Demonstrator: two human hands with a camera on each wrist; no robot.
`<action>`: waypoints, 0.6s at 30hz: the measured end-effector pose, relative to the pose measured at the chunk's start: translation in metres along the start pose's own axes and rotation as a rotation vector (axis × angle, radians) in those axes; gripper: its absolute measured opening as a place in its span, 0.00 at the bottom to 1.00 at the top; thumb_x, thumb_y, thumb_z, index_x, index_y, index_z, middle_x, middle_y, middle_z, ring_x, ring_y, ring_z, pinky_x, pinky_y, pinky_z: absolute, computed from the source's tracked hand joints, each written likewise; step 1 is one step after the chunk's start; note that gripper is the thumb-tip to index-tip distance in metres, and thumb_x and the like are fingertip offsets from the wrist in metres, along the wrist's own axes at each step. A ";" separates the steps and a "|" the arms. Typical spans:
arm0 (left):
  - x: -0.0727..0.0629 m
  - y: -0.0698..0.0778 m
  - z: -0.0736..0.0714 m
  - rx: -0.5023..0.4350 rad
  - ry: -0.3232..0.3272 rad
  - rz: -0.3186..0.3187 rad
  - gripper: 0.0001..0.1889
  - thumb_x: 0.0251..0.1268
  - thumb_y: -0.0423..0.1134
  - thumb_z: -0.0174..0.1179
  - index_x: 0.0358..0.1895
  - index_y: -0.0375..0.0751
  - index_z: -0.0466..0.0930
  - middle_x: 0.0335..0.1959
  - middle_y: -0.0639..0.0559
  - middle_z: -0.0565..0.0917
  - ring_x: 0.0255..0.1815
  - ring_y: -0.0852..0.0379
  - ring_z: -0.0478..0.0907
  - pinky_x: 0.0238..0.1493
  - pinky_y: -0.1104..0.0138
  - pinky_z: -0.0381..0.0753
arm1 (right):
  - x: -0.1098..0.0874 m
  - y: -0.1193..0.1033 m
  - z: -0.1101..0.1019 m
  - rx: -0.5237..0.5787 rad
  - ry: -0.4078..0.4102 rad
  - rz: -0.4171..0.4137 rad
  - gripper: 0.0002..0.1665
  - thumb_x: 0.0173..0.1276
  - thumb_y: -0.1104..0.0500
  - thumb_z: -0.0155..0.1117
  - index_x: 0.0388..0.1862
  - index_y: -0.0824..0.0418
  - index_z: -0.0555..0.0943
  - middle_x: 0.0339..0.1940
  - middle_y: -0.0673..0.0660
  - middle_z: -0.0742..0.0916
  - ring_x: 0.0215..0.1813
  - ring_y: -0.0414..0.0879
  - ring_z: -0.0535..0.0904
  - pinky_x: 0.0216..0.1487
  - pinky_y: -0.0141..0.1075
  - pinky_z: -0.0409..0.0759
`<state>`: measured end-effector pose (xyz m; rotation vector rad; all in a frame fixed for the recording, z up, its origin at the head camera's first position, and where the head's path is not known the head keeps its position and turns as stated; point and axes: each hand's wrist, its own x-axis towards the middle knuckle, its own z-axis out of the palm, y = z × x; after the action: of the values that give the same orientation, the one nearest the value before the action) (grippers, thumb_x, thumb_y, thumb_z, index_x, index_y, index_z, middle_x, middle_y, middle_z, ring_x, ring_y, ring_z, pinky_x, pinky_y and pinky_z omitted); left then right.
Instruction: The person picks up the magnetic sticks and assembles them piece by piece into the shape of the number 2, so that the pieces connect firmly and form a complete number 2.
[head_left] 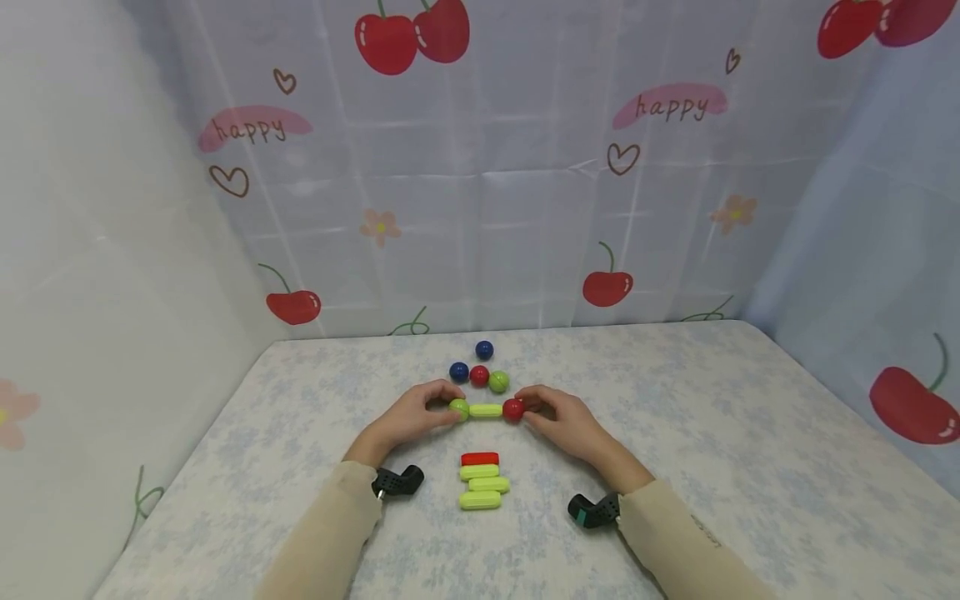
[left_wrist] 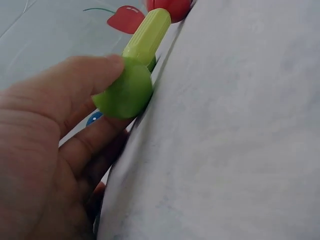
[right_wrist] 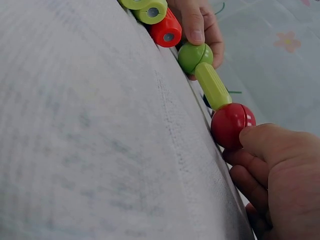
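Observation:
A yellow-green rod (head_left: pixel 486 411) joins a green ball (head_left: pixel 459 408) at its left end and a red ball (head_left: pixel 513 409) at its right end. My left hand (head_left: pixel 417 413) pinches the green ball between thumb and fingers; in the left wrist view the thumb lies over the green ball (left_wrist: pixel 125 92). On the other end, my right hand (head_left: pixel 564 421) holds the red ball, thumb against its near side in the right wrist view, where the red ball (right_wrist: pixel 232 126) touches the rod (right_wrist: pixel 213 86). The joined piece is at the table surface, lying crosswise between both hands.
Behind the hands sit a blue ball (head_left: pixel 484 350), another blue ball (head_left: pixel 459 372), a red ball (head_left: pixel 479 376) and a green ball (head_left: pixel 498 382). Nearer me, a red rod (head_left: pixel 480 459) lies above several yellow-green rods (head_left: pixel 480 500). A printed curtain (head_left: pixel 495 250) stands behind the table (head_left: pixel 675 375).

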<state>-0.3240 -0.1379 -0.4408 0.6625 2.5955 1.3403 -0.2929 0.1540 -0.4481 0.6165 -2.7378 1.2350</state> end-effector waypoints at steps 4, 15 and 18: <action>-0.003 0.002 0.001 0.000 0.030 -0.039 0.14 0.67 0.44 0.66 0.54 0.53 0.82 0.49 0.57 0.82 0.56 0.56 0.75 0.66 0.53 0.70 | 0.002 0.002 0.000 0.001 0.003 0.022 0.18 0.71 0.58 0.65 0.58 0.48 0.80 0.47 0.46 0.87 0.50 0.43 0.81 0.59 0.45 0.79; -0.015 0.000 0.010 0.034 0.176 -0.099 0.13 0.67 0.45 0.66 0.52 0.55 0.79 0.50 0.58 0.82 0.57 0.55 0.76 0.65 0.51 0.71 | 0.005 0.001 0.002 -0.012 -0.006 -0.003 0.18 0.72 0.59 0.65 0.59 0.50 0.80 0.46 0.46 0.87 0.50 0.43 0.81 0.60 0.46 0.78; -0.016 -0.001 0.011 0.048 0.177 -0.105 0.12 0.67 0.45 0.65 0.50 0.54 0.77 0.49 0.57 0.81 0.55 0.56 0.76 0.63 0.52 0.71 | 0.003 0.001 0.004 -0.021 0.005 -0.020 0.19 0.71 0.60 0.65 0.60 0.52 0.79 0.46 0.46 0.87 0.49 0.43 0.81 0.59 0.47 0.79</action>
<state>-0.3064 -0.1371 -0.4493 0.4248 2.7647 1.3659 -0.2962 0.1509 -0.4505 0.6360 -2.7303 1.2002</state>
